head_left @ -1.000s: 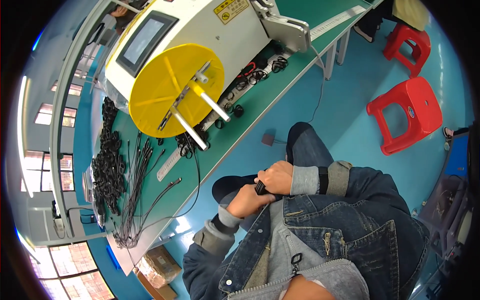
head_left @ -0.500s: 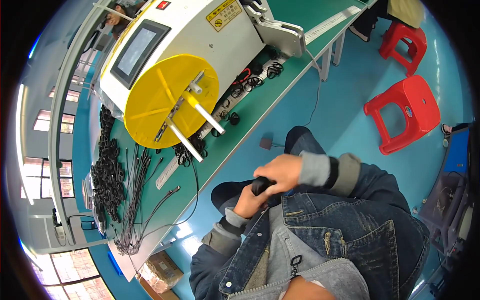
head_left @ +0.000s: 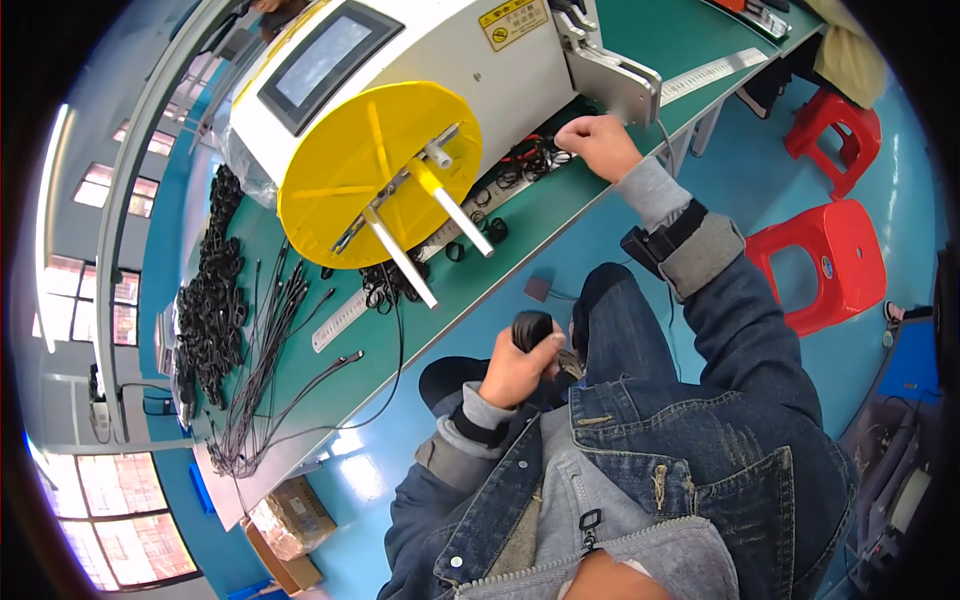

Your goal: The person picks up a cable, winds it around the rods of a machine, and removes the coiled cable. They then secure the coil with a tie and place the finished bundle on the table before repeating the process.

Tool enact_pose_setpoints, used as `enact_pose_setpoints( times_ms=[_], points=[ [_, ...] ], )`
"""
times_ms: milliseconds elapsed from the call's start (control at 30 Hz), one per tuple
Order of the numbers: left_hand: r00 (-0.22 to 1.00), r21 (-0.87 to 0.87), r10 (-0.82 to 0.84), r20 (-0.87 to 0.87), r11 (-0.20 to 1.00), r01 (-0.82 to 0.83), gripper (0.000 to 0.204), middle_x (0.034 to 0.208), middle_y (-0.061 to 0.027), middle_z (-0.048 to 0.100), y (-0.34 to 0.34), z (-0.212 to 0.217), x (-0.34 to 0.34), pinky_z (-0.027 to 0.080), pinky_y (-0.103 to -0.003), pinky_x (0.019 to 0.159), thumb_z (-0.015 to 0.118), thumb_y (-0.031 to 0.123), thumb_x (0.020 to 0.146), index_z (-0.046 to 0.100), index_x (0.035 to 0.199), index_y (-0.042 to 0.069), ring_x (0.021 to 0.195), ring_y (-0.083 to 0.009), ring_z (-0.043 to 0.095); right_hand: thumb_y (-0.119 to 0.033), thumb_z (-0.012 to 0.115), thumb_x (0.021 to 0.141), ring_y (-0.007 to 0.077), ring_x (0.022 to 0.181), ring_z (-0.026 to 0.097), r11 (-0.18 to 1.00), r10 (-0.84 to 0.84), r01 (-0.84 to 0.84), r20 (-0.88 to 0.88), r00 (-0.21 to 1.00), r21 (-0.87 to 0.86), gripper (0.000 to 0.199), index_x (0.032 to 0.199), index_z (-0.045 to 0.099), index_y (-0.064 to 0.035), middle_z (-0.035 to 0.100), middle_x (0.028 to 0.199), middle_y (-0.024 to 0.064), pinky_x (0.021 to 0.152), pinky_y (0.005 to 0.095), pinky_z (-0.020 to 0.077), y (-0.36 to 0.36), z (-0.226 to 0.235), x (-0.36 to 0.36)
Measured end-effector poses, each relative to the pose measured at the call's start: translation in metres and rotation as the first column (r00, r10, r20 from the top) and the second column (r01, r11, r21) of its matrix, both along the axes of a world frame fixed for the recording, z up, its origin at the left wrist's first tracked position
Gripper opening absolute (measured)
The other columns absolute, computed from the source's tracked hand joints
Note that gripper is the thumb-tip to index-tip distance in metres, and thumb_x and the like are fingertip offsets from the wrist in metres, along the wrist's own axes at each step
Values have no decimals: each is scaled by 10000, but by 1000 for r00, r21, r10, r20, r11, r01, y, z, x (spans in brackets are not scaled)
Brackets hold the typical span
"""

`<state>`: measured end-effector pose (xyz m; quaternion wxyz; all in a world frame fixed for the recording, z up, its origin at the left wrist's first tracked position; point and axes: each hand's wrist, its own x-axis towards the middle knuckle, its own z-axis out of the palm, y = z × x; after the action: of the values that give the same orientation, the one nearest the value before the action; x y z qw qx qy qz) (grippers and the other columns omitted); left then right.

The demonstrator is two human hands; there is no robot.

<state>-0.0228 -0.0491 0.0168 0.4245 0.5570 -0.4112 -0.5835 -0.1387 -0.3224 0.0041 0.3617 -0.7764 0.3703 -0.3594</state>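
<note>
My left hand [head_left: 513,368] is closed around a black coiled cable bundle [head_left: 532,328], held upright above my lap. My right hand [head_left: 602,150] is stretched out over the table's near edge. Its fingertips are pinched together at small black loops [head_left: 540,158] lying beside the white machine; whatever is between them is too small to make out. Left of that hand, a yellow winding disc [head_left: 340,190] with white rods sticks out from the machine's front. More black loops [head_left: 385,285] lie beneath the disc.
The white machine [head_left: 500,90] with its screen [head_left: 330,65] stands on the green table [head_left: 300,380]. Black coiled cables [head_left: 210,310] are heaped at the left, beside loose straight cables [head_left: 260,400]. Red stools [head_left: 840,260] stand on the right. A cardboard box [head_left: 295,520] sits below the table.
My right hand has left the coiled bundle and moved up and right to the loops by the machine. My left hand keeps the bundle. The view has shifted slightly.
</note>
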Motion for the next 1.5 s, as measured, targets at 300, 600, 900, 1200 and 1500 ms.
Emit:
enact_pose_setpoints(
  times_ms=[300,600,900,1200,1500],
  points=[
    [983,-87,171,-74,980,-177,138,625,-22,483,-22,5,9,398,-234,460,549,141,861,490,795,36,518,-114,494,-187,635,786,88,527,468,725,-60,-309,503,862,616,178,794,632,-9,575,661,31,443,233,351,-10,4,-15],
    [977,-128,178,-120,973,-193,130,662,-29,495,-29,7,9,404,-244,469,541,153,868,483,834,42,541,-120,500,-161,611,824,29,467,339,687,-78,-262,427,901,678,136,823,591,-27,489,634,-19,378,182,214,-1,15,-13],
    [912,-157,364,-190,905,-394,123,746,-41,551,-63,20,6,429,-249,509,560,149,862,504,879,41,572,-127,514,-174,560,872,17,482,321,512,88,-548,594,799,661,143,799,549,-52,441,633,-38,380,149,231,22,26,-9],
    [821,-326,518,-242,753,-571,93,669,-30,550,-112,10,8,437,-226,487,593,70,809,547,858,6,515,-101,510,-158,556,873,23,479,322,360,136,-602,599,789,712,135,802,533,-46,440,643,-27,373,156,236,47,19,15],
    [791,-299,598,-131,737,-606,94,685,-40,554,-113,0,23,471,-235,504,604,33,784,513,791,12,525,-110,525,-127,556,849,38,485,337,553,-150,-478,646,749,683,98,792,537,-49,442,646,-21,378,169,239,47,6,17]
  ],
)
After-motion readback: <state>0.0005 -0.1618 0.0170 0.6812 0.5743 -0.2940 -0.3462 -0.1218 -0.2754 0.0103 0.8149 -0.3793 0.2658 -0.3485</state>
